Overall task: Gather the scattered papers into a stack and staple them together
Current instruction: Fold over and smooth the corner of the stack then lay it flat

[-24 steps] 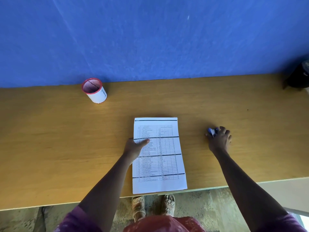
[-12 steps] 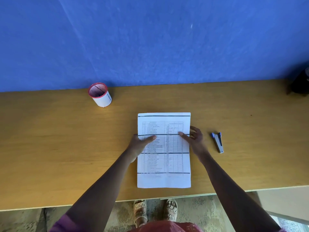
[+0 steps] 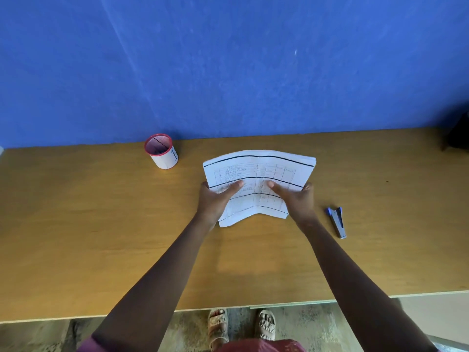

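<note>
A stack of white papers [image 3: 256,171] printed with tables is lifted off the wooden table [image 3: 101,237], bowed along its middle. My left hand [image 3: 215,201] grips its left edge with the thumb on top. My right hand [image 3: 295,199] grips its right edge the same way. A small blue and grey stapler [image 3: 337,222] lies flat on the table just right of my right hand, untouched.
A white mesh cup with a red rim [image 3: 161,151] stands at the back of the table, left of the papers. A blue wall [image 3: 228,67] rises behind. A dark object [image 3: 458,134] sits at the far right edge. The near table edge runs below my forearms.
My right hand left the stapler on the table and came to the papers. Both hands then lifted the stack off the table and away from me, bending it.
</note>
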`<state>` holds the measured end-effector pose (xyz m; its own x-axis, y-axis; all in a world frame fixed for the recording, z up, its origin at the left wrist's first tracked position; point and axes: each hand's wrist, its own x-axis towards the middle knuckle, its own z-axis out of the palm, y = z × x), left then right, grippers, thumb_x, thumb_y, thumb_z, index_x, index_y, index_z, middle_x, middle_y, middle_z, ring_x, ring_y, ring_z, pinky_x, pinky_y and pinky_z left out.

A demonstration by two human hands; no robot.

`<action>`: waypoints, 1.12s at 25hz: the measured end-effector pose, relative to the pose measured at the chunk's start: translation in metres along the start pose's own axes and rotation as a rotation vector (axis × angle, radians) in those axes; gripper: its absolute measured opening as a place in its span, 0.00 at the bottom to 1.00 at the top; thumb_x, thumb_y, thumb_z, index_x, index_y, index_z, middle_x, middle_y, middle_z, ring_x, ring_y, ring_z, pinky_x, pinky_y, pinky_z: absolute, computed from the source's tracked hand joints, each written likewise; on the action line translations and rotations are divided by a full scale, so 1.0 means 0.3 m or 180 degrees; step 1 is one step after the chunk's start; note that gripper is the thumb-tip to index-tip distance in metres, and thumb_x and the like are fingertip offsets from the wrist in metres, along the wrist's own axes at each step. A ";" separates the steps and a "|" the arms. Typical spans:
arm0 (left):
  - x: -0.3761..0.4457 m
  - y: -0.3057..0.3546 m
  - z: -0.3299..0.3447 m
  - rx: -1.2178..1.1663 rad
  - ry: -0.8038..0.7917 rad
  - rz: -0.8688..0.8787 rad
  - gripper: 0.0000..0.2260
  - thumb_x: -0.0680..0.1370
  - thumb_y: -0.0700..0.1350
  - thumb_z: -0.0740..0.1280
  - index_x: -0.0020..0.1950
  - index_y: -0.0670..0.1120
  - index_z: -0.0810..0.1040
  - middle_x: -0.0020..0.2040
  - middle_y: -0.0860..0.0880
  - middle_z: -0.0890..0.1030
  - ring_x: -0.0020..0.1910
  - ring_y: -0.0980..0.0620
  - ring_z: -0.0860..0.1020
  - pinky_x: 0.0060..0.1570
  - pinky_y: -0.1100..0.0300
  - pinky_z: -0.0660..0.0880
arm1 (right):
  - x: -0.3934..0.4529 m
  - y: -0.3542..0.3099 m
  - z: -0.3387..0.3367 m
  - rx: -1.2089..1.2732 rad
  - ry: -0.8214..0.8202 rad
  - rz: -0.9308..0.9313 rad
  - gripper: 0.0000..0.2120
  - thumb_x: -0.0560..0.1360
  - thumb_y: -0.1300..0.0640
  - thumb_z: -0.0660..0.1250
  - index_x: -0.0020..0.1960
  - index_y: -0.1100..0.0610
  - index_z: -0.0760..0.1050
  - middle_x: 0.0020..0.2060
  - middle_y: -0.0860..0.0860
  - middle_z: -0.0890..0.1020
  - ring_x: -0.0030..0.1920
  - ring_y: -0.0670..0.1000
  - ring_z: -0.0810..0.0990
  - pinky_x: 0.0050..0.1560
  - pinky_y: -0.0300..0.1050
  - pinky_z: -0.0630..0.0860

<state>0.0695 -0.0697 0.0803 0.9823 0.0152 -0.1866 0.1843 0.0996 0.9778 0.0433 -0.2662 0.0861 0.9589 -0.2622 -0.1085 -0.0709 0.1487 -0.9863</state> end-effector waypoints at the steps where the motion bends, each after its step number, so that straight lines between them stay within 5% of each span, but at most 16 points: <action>1: -0.006 -0.006 0.000 0.0001 0.0026 -0.0043 0.13 0.69 0.42 0.79 0.52 0.48 0.84 0.50 0.51 0.87 0.51 0.53 0.85 0.52 0.56 0.81 | -0.005 0.005 0.004 -0.0013 -0.0029 0.0027 0.11 0.71 0.69 0.75 0.49 0.56 0.83 0.41 0.44 0.88 0.44 0.42 0.86 0.41 0.36 0.81; 7: -0.033 -0.024 -0.006 0.0177 0.0028 -0.0040 0.08 0.72 0.44 0.77 0.50 0.50 0.84 0.47 0.53 0.87 0.49 0.57 0.85 0.49 0.60 0.80 | -0.015 0.046 0.005 -0.0322 0.0209 0.0073 0.12 0.70 0.59 0.79 0.52 0.53 0.82 0.46 0.46 0.88 0.48 0.45 0.86 0.46 0.39 0.81; 10: -0.037 -0.016 0.005 0.1302 0.0096 0.0750 0.05 0.77 0.48 0.71 0.46 0.48 0.84 0.35 0.53 0.83 0.34 0.57 0.80 0.36 0.62 0.73 | 0.008 0.059 0.017 -0.1268 0.1233 -0.0090 0.29 0.66 0.52 0.81 0.63 0.54 0.73 0.56 0.47 0.80 0.53 0.48 0.79 0.55 0.47 0.78; 12: -0.041 -0.005 0.019 0.2352 0.0173 0.1627 0.08 0.79 0.42 0.67 0.56 0.45 0.83 0.36 0.51 0.77 0.30 0.53 0.73 0.32 0.63 0.66 | 0.017 0.057 0.036 -0.1617 0.1765 -0.0174 0.33 0.66 0.52 0.80 0.66 0.57 0.69 0.59 0.51 0.75 0.54 0.51 0.72 0.59 0.54 0.74; 16: -0.068 0.027 0.048 0.3275 0.0344 0.2306 0.30 0.70 0.32 0.65 0.72 0.50 0.74 0.42 0.49 0.71 0.33 0.53 0.70 0.28 0.63 0.66 | -0.012 -0.023 0.112 -0.0687 0.0784 -0.0477 0.13 0.78 0.51 0.65 0.56 0.60 0.76 0.50 0.48 0.81 0.50 0.48 0.79 0.52 0.46 0.76; 20: -0.108 0.038 0.060 0.3514 0.0604 0.2397 0.33 0.69 0.33 0.61 0.73 0.51 0.72 0.43 0.47 0.69 0.35 0.50 0.71 0.29 0.60 0.69 | -0.087 -0.117 0.171 0.0452 0.0366 -0.0299 0.25 0.85 0.46 0.50 0.48 0.60 0.79 0.42 0.52 0.84 0.46 0.49 0.83 0.48 0.41 0.80; 25: -0.141 0.032 0.061 0.3607 0.0784 0.2143 0.35 0.68 0.31 0.70 0.73 0.52 0.71 0.44 0.46 0.71 0.39 0.49 0.75 0.29 0.59 0.72 | -0.133 -0.079 0.169 0.0525 0.0388 -0.0393 0.13 0.79 0.56 0.66 0.49 0.68 0.77 0.41 0.55 0.82 0.44 0.49 0.82 0.50 0.50 0.80; 28: -0.157 0.011 0.056 0.3707 0.0431 0.2108 0.34 0.72 0.37 0.69 0.76 0.53 0.66 0.48 0.47 0.71 0.45 0.50 0.76 0.33 0.56 0.78 | -0.137 -0.050 0.163 0.0684 0.0388 -0.0439 0.06 0.78 0.66 0.67 0.54 0.68 0.78 0.43 0.55 0.83 0.46 0.50 0.82 0.51 0.51 0.80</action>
<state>0.0245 -0.0869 0.0938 0.8984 -0.1649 0.4070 -0.3327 -0.8606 0.3857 0.0183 -0.2110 0.1114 0.9144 -0.4049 -0.0019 0.1303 0.2989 -0.9454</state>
